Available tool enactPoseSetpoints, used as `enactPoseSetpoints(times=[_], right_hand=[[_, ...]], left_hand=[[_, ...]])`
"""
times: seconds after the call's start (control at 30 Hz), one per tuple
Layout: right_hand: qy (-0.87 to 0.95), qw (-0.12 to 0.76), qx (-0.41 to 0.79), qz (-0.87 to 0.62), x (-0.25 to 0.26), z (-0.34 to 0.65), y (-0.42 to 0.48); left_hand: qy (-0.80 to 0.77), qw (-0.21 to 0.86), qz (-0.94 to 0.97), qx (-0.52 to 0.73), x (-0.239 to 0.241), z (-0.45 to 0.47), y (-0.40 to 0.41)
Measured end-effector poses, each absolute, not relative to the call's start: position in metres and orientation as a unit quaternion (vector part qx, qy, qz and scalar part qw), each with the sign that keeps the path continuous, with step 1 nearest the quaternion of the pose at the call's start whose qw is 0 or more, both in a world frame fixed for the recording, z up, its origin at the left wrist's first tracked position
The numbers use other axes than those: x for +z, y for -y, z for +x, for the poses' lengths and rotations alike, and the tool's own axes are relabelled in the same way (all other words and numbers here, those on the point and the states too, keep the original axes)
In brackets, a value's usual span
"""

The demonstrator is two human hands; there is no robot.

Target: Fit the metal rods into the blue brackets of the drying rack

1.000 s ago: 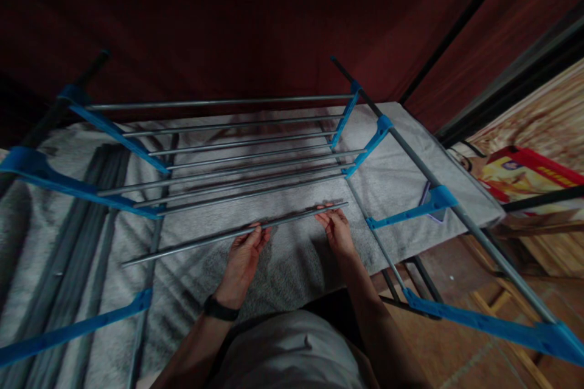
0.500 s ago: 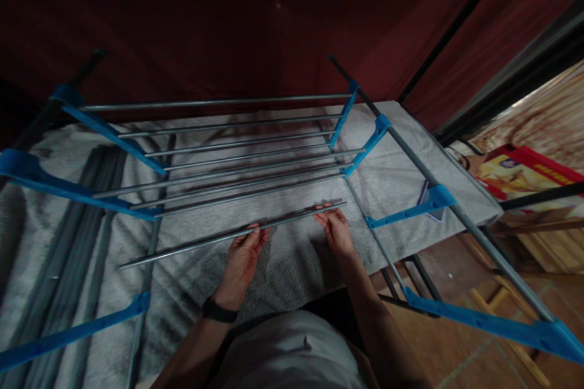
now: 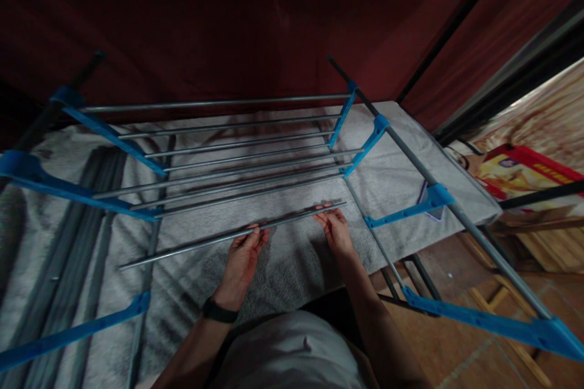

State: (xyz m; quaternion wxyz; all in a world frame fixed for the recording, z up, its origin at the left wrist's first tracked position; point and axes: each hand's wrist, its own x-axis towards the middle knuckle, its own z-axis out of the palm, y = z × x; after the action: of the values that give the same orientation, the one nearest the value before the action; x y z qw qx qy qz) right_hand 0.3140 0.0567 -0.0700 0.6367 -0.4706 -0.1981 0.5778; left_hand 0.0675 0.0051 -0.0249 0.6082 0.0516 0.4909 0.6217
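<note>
Metal rod (image 3: pixel 214 240), slim and grey, held across the front of the person's body by two bare hands. The left hand (image 3: pixel 245 249) pinches it around the middle between thumb and fingers; the right hand (image 3: pixel 335 228) grips it with the fingertips near its right end, leaving a short tip showing. A long stretch runs out beyond the left hand, so that side would likely be the one to dip or swing; a firm left pinch should carry the weight while the right fingertips steer and turn. Moving the hands farther apart would probably steady it more.

Below lies a pale cloth (image 3: pixel 292 273); whether the rod touches it is hard to tell. The rod slants, its right end farther from the body than its left. Just beyond it are the parallel bars (image 3: pixel 255 173) of a rack, set between blue brackets. The right tip sits near, but apart from, a blue bracket (image 3: pixel 406 213) on the right; the left end passes across a thin pole (image 3: pixel 152 243) in this view. Small, slow moves seem best, so neither end knocks the frame. At far left lie grey tubes (image 3: pixel 68 249), side by side.
</note>
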Motion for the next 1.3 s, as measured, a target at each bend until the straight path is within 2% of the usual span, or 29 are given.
enactPoseSetpoints(times=[1.3], right_hand=[[0.218,0.623,0.551,-0.511,-0.061,0.311,-0.057]], left_hand=[[-0.491,0.604,0.070,0.624,-0.030,0.066,-0.004]])
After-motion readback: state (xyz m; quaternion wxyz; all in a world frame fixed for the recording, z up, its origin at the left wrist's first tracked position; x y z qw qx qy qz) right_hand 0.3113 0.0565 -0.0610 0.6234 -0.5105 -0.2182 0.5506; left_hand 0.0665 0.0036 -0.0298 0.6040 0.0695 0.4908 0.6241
